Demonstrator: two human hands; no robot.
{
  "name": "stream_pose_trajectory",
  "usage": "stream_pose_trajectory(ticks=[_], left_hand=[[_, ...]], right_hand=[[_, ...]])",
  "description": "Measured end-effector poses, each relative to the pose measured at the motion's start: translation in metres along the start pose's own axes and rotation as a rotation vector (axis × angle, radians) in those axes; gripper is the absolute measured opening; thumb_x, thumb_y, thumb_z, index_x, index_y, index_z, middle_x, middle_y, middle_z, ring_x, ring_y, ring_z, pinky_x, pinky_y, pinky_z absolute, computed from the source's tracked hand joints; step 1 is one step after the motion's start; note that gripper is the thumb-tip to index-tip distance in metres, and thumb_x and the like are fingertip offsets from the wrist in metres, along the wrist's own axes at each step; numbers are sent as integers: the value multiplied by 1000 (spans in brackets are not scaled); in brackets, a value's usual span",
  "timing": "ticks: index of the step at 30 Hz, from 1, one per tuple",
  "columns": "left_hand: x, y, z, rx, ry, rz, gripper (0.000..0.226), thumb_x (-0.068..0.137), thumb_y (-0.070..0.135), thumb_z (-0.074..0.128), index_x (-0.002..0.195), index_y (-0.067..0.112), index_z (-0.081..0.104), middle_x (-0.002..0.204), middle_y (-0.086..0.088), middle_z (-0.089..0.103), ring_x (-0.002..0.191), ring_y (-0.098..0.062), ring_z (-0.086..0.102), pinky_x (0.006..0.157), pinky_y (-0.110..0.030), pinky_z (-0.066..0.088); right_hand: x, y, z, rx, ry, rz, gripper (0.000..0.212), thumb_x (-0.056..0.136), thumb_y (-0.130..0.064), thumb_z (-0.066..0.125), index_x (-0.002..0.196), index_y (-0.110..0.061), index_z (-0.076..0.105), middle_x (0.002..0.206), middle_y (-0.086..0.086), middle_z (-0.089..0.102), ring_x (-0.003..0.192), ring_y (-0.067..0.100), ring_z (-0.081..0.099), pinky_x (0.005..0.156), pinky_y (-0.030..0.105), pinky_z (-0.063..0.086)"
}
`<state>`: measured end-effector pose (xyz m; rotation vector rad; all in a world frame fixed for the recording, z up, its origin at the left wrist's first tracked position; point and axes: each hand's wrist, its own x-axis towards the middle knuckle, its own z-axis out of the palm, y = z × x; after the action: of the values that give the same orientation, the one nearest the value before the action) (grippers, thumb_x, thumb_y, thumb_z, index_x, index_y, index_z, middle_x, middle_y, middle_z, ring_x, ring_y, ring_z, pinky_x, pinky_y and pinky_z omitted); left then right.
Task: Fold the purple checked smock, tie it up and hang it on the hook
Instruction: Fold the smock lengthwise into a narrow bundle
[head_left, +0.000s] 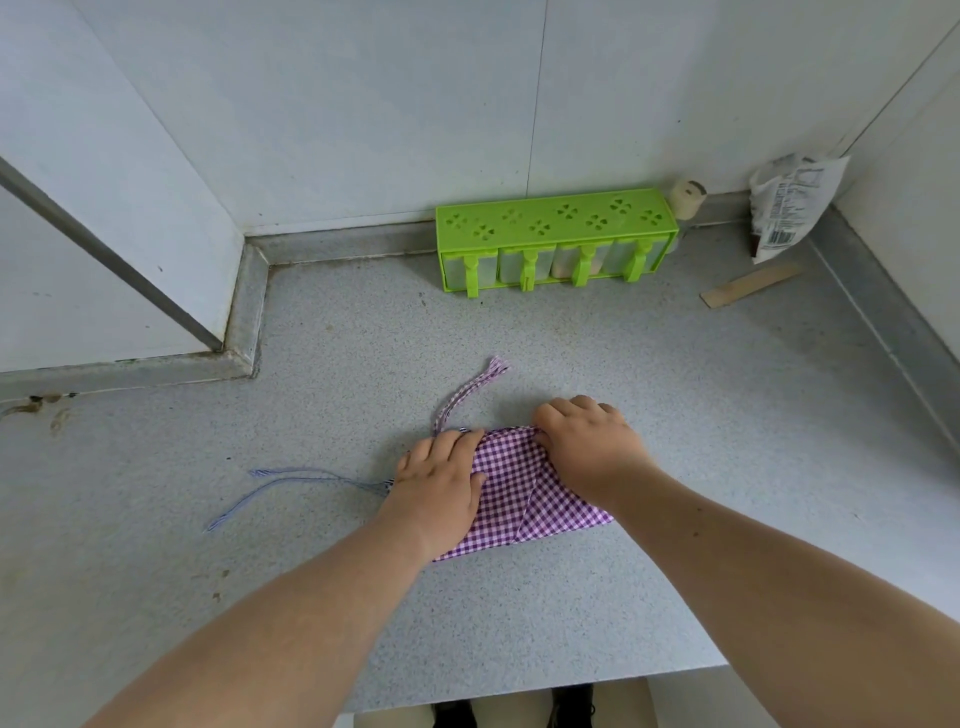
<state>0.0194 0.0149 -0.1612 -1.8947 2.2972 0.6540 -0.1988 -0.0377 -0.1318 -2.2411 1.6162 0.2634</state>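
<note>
The purple checked smock (524, 496) lies folded into a small bundle on the grey speckled counter (571, 353). My left hand (439, 480) covers its left end, fingers curled over the far edge of the cloth. My right hand (589, 441) grips the far right corner with bent fingers. A purple checked strap (470, 389) runs away from the bundle toward the wall. Two thin striped ties (280, 486) trail out to the left on the counter. No hook is in view.
A green spice rack (553, 239) with clear drawers stands against the back wall. A wooden stick (750, 285) and a crumpled white packet (795, 202) sit at the far right. A small cream jar (687, 196) is behind the rack. The counter's front edge is near my body.
</note>
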Motion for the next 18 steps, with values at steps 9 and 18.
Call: stream_pose_trajectory(ticks=[9, 18], left_hand=[[-3, 3, -4, 83, 149, 100, 44, 108, 48, 30, 149, 32, 36, 150, 6, 38, 133, -17, 40, 116, -41, 39], [-7, 6, 6, 294, -67, 128, 77, 105, 64, 14, 166, 25, -13, 175, 1, 1, 156, -23, 15, 130, -47, 15]], right_hand=[[2, -9, -1, 10, 23, 54, 20, 109, -26, 35, 116, -29, 53, 115, -8, 63, 113, 23, 52, 104, 43, 40], [0, -5, 4, 27, 36, 57, 20, 108, -27, 39, 122, -28, 54, 113, -4, 62, 113, 23, 54, 105, 42, 43]])
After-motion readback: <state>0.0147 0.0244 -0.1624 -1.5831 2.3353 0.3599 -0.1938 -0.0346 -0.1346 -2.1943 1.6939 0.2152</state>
